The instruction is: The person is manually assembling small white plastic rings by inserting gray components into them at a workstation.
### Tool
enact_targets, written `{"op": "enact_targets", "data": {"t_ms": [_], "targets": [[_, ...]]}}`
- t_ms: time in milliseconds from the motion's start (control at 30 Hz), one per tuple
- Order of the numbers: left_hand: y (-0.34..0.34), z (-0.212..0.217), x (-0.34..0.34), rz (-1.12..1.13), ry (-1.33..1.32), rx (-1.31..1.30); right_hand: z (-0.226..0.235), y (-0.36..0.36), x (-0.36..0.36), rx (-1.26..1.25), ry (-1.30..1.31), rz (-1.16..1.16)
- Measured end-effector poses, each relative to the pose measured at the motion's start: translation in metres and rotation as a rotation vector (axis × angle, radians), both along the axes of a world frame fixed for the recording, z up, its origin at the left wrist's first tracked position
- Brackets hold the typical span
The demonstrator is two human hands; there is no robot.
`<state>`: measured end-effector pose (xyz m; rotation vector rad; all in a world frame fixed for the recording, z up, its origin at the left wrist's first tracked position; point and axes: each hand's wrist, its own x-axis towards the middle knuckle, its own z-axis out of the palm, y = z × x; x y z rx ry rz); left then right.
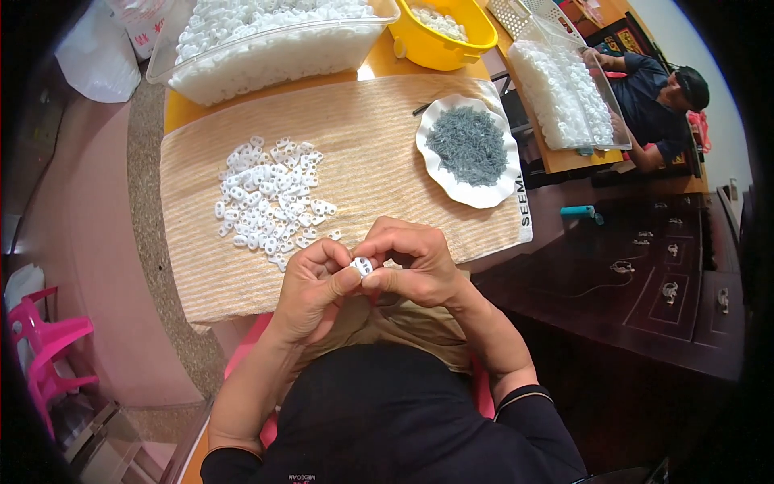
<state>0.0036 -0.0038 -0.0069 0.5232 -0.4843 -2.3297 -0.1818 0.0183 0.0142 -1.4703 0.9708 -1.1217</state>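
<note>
Both hands met over one small white clip (361, 265), left hand (310, 286) and right hand (411, 262) fingertips pinching it from opposite sides.

Around the one beige towel (379, 129) lie one white scalloped plate (451, 181) of grey pins, one loose pile of white plastic pieces (266, 198), two clear tubs (266, 48), one yellow bowl (451, 44) and one teal cylinder (579, 212), with two pink stools (48, 339) well to its left.

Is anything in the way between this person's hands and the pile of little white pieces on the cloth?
Nothing visible. Both hands, left hand and right hand, pinch one small white piece just short of the pile; only bare striped cloth lies between.
</note>
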Motion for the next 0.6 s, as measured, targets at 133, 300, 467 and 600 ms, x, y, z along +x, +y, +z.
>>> {"op": "enact_targets", "data": {"t_ms": [133, 300, 467, 600], "targets": [[0.003, 0.003, -0.001, 0.015, -0.009, -0.026, 0.003, 0.002, 0.0, -0.034, 0.042, 0.018], [0.002, 0.004, -0.001, -0.003, 0.01, -0.083, 0.001, 0.002, 0.0, 0.06, -0.084, 0.043], [0.0, 0.002, 0.0, -0.027, -0.088, -0.034, 0.004, 0.001, -0.006, 0.104, -0.01, 0.056], [0.003, 0.011, 0.001, -0.022, -0.075, -0.067, 0.007, 0.0, -0.002, 0.113, -0.088, 0.084]]}}
